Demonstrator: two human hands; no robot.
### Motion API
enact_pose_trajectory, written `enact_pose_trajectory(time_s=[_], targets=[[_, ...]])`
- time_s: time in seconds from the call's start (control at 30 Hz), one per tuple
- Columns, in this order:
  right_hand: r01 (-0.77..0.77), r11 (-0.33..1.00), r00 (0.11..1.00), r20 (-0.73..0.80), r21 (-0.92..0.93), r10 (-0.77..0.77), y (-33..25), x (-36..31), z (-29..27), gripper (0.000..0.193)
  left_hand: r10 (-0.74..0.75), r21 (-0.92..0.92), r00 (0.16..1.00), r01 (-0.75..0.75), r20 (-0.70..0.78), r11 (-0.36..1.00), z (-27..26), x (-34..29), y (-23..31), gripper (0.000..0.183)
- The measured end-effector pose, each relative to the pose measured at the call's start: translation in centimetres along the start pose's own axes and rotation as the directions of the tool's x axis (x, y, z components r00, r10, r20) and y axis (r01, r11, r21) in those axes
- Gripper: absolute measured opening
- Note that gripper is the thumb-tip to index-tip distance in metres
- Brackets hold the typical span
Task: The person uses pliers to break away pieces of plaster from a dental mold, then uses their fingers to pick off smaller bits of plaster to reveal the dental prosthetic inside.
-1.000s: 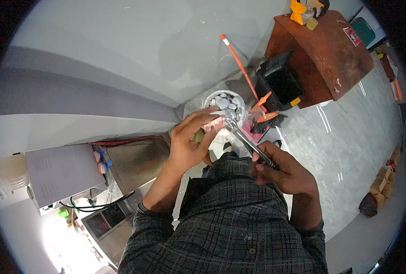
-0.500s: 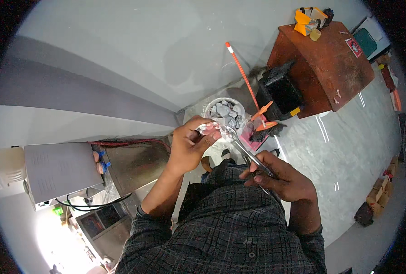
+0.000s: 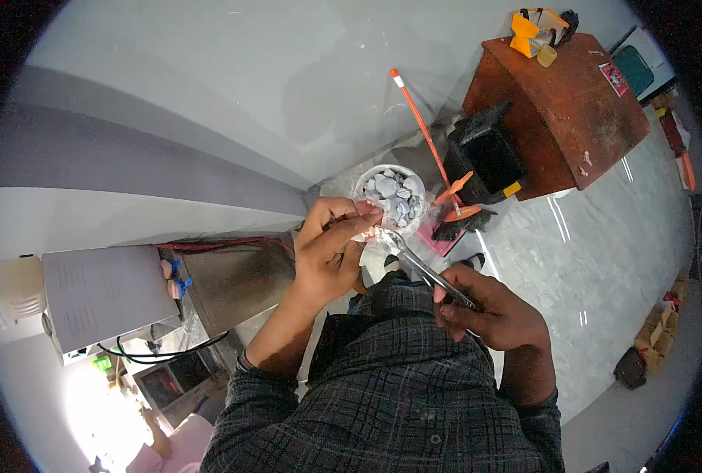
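Left hand [image 3: 329,251] closed round a small pale piece [image 3: 364,233] at 7 o'clock of the white bucket [image 3: 391,191] of grey chips; right hand [image 3: 493,309] grips the metal scraper [image 3: 423,266], tip on it: best short strokes, piece braced over the bucket

a dark grey plaid shirt with buttons, both sleeves pushed up, bare forearms.

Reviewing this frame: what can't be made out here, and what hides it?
- Head view: the small pale piece at the left hand fingertips is too small and glary to identify.
- The metal tool runs under the right hand, so its handle end is hidden.
- The grey chunks in the white bowl are too small to identify.
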State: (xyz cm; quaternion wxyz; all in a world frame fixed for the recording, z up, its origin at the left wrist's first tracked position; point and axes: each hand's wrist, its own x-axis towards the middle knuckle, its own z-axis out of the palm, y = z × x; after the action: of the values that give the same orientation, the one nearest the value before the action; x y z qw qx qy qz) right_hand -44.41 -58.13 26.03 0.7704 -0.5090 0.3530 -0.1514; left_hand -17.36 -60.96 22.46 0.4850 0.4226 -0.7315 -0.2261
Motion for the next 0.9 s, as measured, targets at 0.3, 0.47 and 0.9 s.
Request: enact_pose_trajectory(time_s=[0.3,0.47,0.9], targets=[[-0.02,0.981,0.989,-0.144,-0.195,-0.009,-1.1,0.0,0.3,0.014,0.022,0.111,0.999,-0.025,0.034,0.993,0.0,0.1,-0.2,0.045],[-0.001,1.0,0.998,-0.065,0.008,0.002,-0.2,0.4,0.2,0.01,0.062,0.129,0.998,-0.062,-0.001,0.99,0.0,0.3,-0.1,0.049],[0.115,0.993,0.993,0.044,-0.036,-0.113,1.1,1.1,-0.3,0.019,0.255,0.249,0.966,-0.26,0.051,0.933,-1.0,0.8,-0.6,0.045]])
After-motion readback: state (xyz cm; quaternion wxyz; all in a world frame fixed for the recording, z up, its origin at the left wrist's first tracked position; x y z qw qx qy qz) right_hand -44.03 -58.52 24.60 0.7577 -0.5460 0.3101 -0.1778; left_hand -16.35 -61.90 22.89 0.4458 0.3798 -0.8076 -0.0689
